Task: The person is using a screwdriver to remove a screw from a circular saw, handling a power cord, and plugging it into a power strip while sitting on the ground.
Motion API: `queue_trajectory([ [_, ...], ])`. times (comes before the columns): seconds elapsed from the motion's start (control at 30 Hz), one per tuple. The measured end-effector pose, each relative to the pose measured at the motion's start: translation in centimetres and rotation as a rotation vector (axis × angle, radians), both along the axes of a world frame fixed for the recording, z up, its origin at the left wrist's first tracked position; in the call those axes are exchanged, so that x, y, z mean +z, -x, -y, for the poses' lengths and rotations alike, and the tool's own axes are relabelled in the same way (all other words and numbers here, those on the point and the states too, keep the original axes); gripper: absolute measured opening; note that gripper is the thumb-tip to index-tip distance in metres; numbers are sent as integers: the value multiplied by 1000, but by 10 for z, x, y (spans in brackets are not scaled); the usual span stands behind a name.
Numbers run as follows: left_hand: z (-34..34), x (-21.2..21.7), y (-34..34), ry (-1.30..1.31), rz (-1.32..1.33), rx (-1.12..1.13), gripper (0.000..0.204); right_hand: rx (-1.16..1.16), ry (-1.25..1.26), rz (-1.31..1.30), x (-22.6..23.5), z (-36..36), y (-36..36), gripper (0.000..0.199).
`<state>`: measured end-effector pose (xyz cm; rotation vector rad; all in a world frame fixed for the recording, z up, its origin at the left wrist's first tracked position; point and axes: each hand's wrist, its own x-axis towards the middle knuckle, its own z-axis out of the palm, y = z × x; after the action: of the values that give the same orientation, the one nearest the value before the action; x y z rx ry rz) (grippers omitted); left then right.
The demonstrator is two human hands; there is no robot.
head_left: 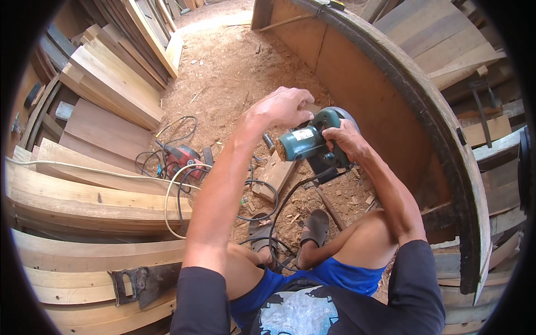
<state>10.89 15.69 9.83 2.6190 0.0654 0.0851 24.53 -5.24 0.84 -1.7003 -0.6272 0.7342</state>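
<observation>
My right hand (pixel 346 139) is closed round the rear handle of a green circular saw (pixel 303 143), held low above the ground in front of me. Its black cord (pixel 290 192) loops down past my feet. Just beyond the saw's motor, my left hand (pixel 286 106) bends its fingers over a piece of wood (pixel 311 109), which is mostly hidden by the hand and saw. Below the motor lies a thick wooden block (pixel 273 176) on the sawdust.
A red power tool (pixel 183 161) with tangled cords lies left of my left forearm. Stacked boards (pixel 95 195) line the left side, with a handsaw (pixel 142 283) on them. A large curved wooden panel (pixel 385 100) stands at the right. Sawdust and offcuts cover the floor (pixel 223 67).
</observation>
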Motion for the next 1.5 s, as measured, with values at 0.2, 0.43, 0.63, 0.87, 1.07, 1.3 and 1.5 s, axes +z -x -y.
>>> queue_trajectory([
  [0.2, 17, -82, -39, 161, 302, 37, 59, 85, 187, 334, -4, -10, -11, 24],
  [0.43, 35, -158, -83, 320, 423, -27, 62, 75, 322, 381, -24, 5, -42, 24],
  [0.63, 33, -151, -98, 417, 275, -77, 57, 74, 376, 313, -23, 11, -44, 24],
  [0.87, 29, -147, -100, 518, 220, -89, 48, 93, 364, 307, -16, 10, -38, 24],
  [1.07, 35, -153, -92, 286, 428, -43, 47, 88, 279, 325, -16, 14, -34, 16],
  [1.3, 26, -146, -90, 254, 307, -65, 55, 88, 269, 294, -13, 15, -30, 18],
  [1.5, 17, -134, -77, 415, 197, -133, 66, 84, 282, 321, -13, 24, -26, 19],
])
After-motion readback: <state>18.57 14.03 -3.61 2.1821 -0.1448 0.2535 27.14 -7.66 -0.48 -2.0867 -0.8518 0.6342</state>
